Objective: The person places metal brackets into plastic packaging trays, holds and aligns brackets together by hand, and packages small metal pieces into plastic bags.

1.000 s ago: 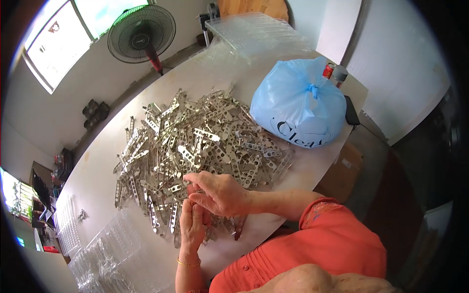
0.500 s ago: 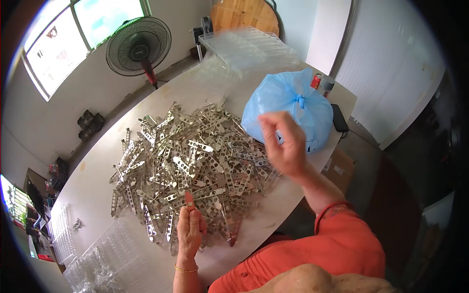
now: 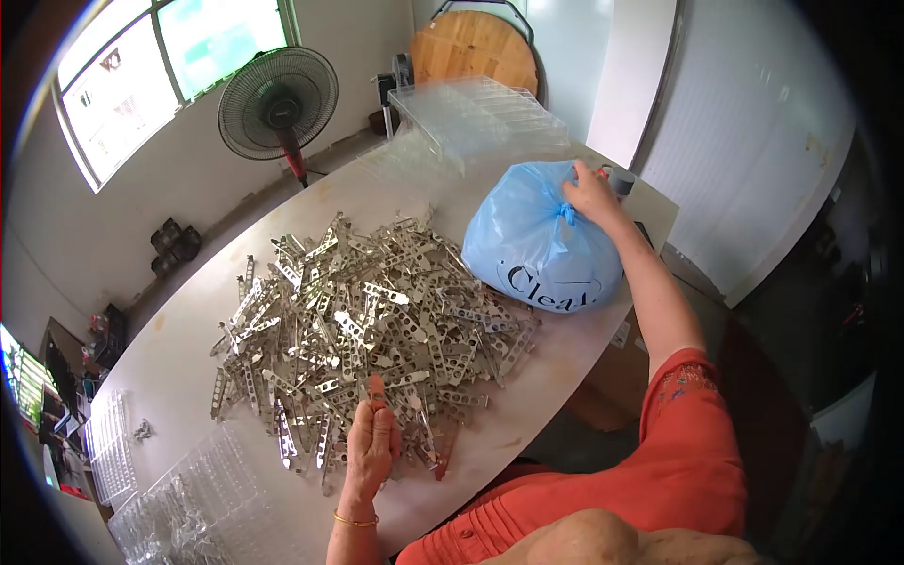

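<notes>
My left hand (image 3: 371, 443) is closed at the near edge of a heap of metal brackets (image 3: 381, 330). A small flat metal bracket (image 3: 377, 387) with a reddish sheen sticks up from between its thumb and fingers. Farther right, my right hand (image 3: 595, 196) is at the knotted top of a full blue plastic bag (image 3: 527, 226). Its fingers are bent around the gathered plastic beside the knot; the fingertips are partly hidden. Dark printed letters show low on the bag. The heaped brackets are long, narrow and punched with holes.
Clear plastic trays (image 3: 485, 118) are stacked at the table's far end. More clear trays (image 3: 202, 504) lie at the near left. A grey-lidded jar (image 3: 621, 182) stands behind the bag. Beyond the table stands a fan (image 3: 280, 111); a cardboard box (image 3: 607, 381) sits below its right edge.
My right hand has moved away from me, from in front of the bag to its knotted top. The bag's printed front now shows more. My left hand stays nearly in place with the bracket.
</notes>
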A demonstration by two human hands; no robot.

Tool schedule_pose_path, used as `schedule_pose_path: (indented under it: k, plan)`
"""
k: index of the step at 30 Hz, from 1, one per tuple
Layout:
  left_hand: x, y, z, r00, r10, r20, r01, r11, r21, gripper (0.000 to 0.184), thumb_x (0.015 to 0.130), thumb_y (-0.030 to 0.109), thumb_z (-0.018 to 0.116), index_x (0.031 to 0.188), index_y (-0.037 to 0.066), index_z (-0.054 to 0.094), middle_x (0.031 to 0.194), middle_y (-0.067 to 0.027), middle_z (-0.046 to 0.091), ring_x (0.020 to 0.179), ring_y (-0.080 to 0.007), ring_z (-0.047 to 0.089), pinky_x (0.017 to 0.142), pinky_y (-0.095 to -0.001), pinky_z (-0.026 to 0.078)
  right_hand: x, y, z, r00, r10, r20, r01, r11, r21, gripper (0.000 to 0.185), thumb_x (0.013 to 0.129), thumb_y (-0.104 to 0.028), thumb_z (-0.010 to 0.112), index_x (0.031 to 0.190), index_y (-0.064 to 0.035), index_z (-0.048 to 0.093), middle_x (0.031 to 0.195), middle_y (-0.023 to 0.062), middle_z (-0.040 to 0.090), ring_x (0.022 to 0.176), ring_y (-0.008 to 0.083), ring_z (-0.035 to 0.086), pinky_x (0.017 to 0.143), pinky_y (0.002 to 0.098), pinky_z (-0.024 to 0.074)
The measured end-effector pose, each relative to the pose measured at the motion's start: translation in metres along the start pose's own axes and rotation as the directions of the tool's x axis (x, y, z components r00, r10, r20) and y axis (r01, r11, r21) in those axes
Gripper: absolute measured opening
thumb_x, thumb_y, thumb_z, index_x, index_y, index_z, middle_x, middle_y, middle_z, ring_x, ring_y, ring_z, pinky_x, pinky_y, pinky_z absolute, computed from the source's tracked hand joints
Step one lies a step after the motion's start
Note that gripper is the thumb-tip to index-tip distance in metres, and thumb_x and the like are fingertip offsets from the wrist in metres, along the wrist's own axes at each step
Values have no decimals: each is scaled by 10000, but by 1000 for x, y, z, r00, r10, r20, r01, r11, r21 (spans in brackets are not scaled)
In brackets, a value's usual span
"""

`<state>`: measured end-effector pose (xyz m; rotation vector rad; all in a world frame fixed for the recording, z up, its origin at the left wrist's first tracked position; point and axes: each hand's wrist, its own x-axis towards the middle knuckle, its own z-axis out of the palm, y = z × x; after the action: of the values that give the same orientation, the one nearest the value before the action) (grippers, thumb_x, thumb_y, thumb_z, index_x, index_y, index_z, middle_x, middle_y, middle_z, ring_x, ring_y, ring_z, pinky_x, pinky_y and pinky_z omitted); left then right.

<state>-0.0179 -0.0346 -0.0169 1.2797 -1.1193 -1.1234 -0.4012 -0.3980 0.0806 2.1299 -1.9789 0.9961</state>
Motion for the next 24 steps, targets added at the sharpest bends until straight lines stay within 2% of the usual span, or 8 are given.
schedule_pose_path:
  k: [4,7,9,13,16,18,22,24]
  plan:
    - [0,5,3,1000,-11,5,11,1000,-22,188,1080,208,441,979,54,476,685,15,474,528,-57,409,473,-221,357,5,-15,-7,989,46,143,-55,997,58,424,850,-299,551,1159,-27,653,1140,248,671,1093,413,634,933,461,502]
    - [0,-1,0,1000,1,18,-1,1000,-10,193,1080,212,443,972,55,473,679,16,468,526,-56,406,470,-219,353,-1,-33,-18,949,97,299,-49,985,-165,346,852,-267,555,1087,-46,680,1113,231,683,1060,401,649,904,460,515]
    - [0,3,0,1000,8,12,-8,1000,0,182,1082,205,432,977,61,472,676,16,461,525,-62,401,470,-221,357,-2,-26,-13,979,-51,196,61,997,-44,272,862,-244,566,1006,-55,696,1054,222,696,1000,380,671,853,464,531]
    - [-1,7,-2,1000,-2,5,2,1000,14,173,1082,190,424,974,64,472,673,13,453,521,-68,397,466,-227,367,-5,-24,-12,995,-19,97,30,994,-109,220,861,-208,582,990,-66,691,935,190,718,888,370,690,786,461,536]
    - [-2,8,-2,1000,-9,4,9,1000,-3,168,1080,186,428,975,63,475,673,14,454,523,-67,401,466,-229,369,-13,-26,-20,994,-111,16,112,983,-143,171,901,-189,588,971,-49,654,908,188,708,864,375,686,763,476,536]
    - [-1,7,-3,1000,-1,-8,1,1000,-29,170,1079,187,431,972,62,476,672,14,453,523,-68,402,465,-230,369,-22,-33,-29,909,-272,-316,231,959,-161,147,949,-190,572,961,-46,604,941,169,698,864,372,684,736,472,538]
    - [-2,11,-2,1000,3,-24,-5,999,-53,181,1078,190,438,956,64,484,676,16,452,523,-70,401,464,-232,370,-45,-58,-61,817,-408,-407,380,912,-152,147,996,-192,518,994,-51,559,923,129,670,878,364,683,751,431,557]
    - [-2,11,-2,999,-19,-26,16,995,-97,191,1076,200,443,953,63,494,674,17,447,522,-71,399,464,-233,368,-64,-78,-79,913,-273,-305,294,955,26,74,969,-105,568,986,-34,558,981,131,669,874,367,674,734,398,559]
